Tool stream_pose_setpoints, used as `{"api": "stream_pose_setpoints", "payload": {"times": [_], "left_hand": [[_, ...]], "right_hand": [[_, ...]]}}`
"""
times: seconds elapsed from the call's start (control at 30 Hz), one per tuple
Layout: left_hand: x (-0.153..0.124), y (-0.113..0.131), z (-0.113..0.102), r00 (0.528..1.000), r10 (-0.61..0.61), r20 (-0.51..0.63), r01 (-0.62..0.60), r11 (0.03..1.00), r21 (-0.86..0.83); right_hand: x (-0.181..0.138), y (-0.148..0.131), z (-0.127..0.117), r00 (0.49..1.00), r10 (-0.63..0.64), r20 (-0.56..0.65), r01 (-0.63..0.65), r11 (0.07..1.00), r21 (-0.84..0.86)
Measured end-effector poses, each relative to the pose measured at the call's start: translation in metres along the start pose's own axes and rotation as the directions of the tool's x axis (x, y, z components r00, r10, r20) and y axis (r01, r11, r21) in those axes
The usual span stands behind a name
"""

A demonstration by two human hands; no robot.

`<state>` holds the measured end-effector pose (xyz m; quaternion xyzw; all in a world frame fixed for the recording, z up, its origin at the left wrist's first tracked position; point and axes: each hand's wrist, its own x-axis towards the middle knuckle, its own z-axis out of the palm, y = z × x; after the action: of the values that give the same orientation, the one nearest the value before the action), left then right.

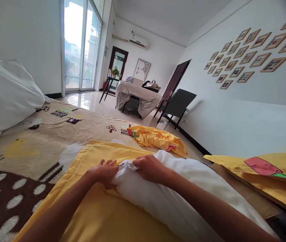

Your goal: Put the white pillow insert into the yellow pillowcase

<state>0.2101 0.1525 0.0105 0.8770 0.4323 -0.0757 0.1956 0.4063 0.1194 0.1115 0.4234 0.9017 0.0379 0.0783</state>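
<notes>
A plump white pillow (183, 198) lies slantwise over a smooth yellow cloth (102, 215), its far end bunched up between my hands. My right hand (150, 168) is closed on the gathered corner, fingers pinching the white fabric. On the other side of that corner, my left hand (105, 173) grips the pillow's edge; its fingertips curl slightly apart above the yellow cloth, and its thumb is hidden. Just beyond my hands rests a crumpled yellow cloth with printed carrots (158, 137).
A patterned beige blanket (44, 134) covers the bed. White bedding (6, 97) is heaped at left. A yellow printed pillow (271, 168) sits at right. Past the bed stand a dark chair (179, 102), a covered table (137, 90) and a plant stand (112, 79).
</notes>
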Motion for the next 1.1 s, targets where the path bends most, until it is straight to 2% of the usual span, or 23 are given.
{"api": "stream_pose_setpoints", "payload": {"times": [0.23,0.4,0.47,0.73,0.83,0.93,1.1], "left_hand": [[0.012,-0.002,0.012,0.998,-0.012,0.054,0.014,0.999,-0.043],[0.023,-0.003,0.023,0.996,-0.027,-0.087,0.019,0.995,-0.094],[0.024,-0.004,0.023,0.994,-0.015,-0.105,0.006,0.996,-0.085],[0.018,-0.001,0.022,1.0,0.003,0.013,-0.003,1.0,0.009],[0.017,0.002,0.021,0.999,0.006,0.051,-0.007,1.0,0.016],[0.015,0.001,0.017,0.999,0.033,0.04,-0.033,0.999,0.007],[0.009,-0.001,0.011,0.998,0.054,-0.03,-0.053,0.998,0.023]], "right_hand": [[-0.001,0.01,-0.011,1.0,0.007,0.001,-0.007,1.0,-0.017],[-0.004,0.011,-0.017,1.0,0.01,0.007,-0.01,1.0,-0.006],[-0.006,0.012,-0.017,1.0,0.012,0.001,-0.012,1.0,0.0],[-0.007,0.018,-0.017,1.0,0.005,-0.021,-0.004,0.999,0.038],[-0.006,0.027,-0.017,0.999,-0.018,-0.034,0.022,0.995,0.101],[-0.001,0.04,-0.011,0.997,-0.041,-0.061,0.052,0.98,0.194],[0.012,0.044,0.006,0.966,-0.197,-0.168,0.238,0.931,0.276]]}}
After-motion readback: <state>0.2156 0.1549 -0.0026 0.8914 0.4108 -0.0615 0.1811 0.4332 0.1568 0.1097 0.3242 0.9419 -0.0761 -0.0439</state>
